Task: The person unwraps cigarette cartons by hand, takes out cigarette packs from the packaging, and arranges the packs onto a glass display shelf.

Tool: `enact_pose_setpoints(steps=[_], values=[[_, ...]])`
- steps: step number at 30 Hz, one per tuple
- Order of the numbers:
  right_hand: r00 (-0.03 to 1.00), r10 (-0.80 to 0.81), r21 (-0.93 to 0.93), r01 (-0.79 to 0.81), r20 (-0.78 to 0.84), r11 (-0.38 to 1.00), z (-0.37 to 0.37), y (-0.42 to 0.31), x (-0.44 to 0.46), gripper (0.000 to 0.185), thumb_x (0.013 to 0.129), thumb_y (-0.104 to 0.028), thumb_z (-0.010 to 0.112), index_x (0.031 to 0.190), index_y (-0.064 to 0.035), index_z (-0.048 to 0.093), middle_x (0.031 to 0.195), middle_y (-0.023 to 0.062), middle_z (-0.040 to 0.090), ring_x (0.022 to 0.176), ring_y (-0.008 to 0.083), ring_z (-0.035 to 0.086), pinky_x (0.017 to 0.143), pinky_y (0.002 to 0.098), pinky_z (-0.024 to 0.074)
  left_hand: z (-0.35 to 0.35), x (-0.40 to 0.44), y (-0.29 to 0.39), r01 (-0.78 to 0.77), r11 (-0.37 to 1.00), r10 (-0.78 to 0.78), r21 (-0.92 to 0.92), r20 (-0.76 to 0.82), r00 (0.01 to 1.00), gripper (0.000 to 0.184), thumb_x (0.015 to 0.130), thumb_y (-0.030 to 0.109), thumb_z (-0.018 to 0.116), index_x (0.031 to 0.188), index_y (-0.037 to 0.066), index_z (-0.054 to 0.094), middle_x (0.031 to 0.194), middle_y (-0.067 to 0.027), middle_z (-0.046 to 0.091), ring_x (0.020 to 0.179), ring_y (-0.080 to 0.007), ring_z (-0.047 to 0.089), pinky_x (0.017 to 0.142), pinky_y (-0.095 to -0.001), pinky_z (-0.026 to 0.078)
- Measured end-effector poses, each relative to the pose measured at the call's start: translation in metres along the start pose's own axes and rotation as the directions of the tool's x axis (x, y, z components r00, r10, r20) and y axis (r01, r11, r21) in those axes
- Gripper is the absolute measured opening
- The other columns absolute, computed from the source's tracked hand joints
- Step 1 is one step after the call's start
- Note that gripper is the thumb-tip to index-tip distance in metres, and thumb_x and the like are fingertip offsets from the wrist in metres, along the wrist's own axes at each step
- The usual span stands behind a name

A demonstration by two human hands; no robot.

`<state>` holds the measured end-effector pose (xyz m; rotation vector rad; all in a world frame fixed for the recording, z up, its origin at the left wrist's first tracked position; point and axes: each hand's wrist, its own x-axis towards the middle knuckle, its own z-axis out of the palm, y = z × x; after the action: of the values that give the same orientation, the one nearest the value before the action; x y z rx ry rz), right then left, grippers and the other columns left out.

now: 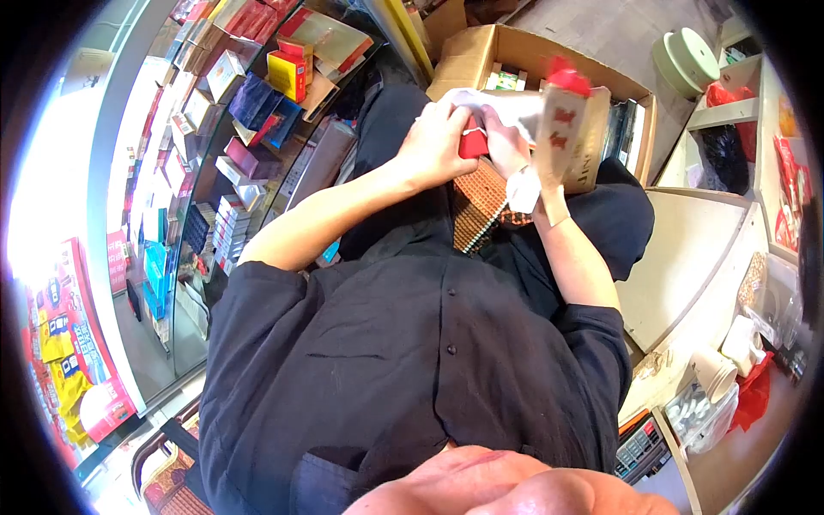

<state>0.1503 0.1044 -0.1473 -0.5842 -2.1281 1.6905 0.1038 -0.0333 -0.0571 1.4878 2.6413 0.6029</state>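
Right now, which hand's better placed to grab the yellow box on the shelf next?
Left hand, likely: it's nearer the yellow box than the right hand, though both are at the red item.

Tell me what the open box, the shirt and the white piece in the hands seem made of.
Open box: probably cardboard, matte brown, by its stiff flap. Shirt: likely woven cloth, dull black, by its soft wrinkles. White piece: thin-looking, so paper or cloth; blur leaves material and finish open.

Up at two o'clock, there's a pale green stool (678, 62), with a black plastic bag (725, 159) on the shelving (728, 114); round to four, a pale cup (714, 378) and a calculator (640, 450); at eleven, a yellow-and-red box (286, 75)!
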Motion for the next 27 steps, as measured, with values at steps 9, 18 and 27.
enact_pose_setpoints(steps=[9, 18, 27], values=[[0.913, 0.073, 0.884, -0.407, 0.402, 0.231, -0.048, -0.042, 0.018, 0.035, 0.092, -0.008, 0.056, 0.126, 0.0, 0.049, 0.117, 0.0132, 0.059, 0.108, 0.0245, 0.06, 0.092, 0.0422, 0.0515, -0.027, 0.006, 0.003, -0.337, 0.928, 0.277, -0.158, -0.309, 0.91, 0.074, 0.056, 0.016, 0.079, 0.124, 0.009, 0.051, 0.119, -0.0148, 0.051, 0.114, -0.0362, 0.048, 0.097, -0.0448, 0.039], [0.875, 0.225, 0.793, -0.483, 0.428, 0.371, -0.033, -0.017, 0.012, 0.035, 0.092, -0.006, 0.053, 0.126, 0.0, 0.049, 0.119, 0.0145, 0.059, 0.109, 0.027, 0.059, 0.093, 0.0416, 0.0506, -0.035, -0.008, -0.002, -0.292, 0.893, 0.305, -0.343, -0.018, 0.952, 0.065, 0.078, 0.011, 0.068, 0.136, 0.002, 0.04, 0.127, -0.0187, 0.049, 0.123, -0.0379, 0.043, 0.107, -0.0463, 0.031], [0.744, 0.306, 0.576, -0.659, 0.595, 0.483, -0.019, -0.02, -0.002, 0.034, 0.091, -0.009, 0.057, 0.122, 0.0019, 0.051, 0.112, 0.0137, 0.061, 0.103, 0.0267, 0.061, 0.09, 0.0398, 0.0517, -0.072, -0.025, -0.013, 0.042, 0.846, 0.159, -0.531, 0.328, 0.931, 0.05, 0.074, 0.013, 0.07, 0.12, 0.002, 0.053, 0.11, -0.0159, 0.056, 0.105, -0.0281, 0.056, 0.093, -0.0377, 0.045]])
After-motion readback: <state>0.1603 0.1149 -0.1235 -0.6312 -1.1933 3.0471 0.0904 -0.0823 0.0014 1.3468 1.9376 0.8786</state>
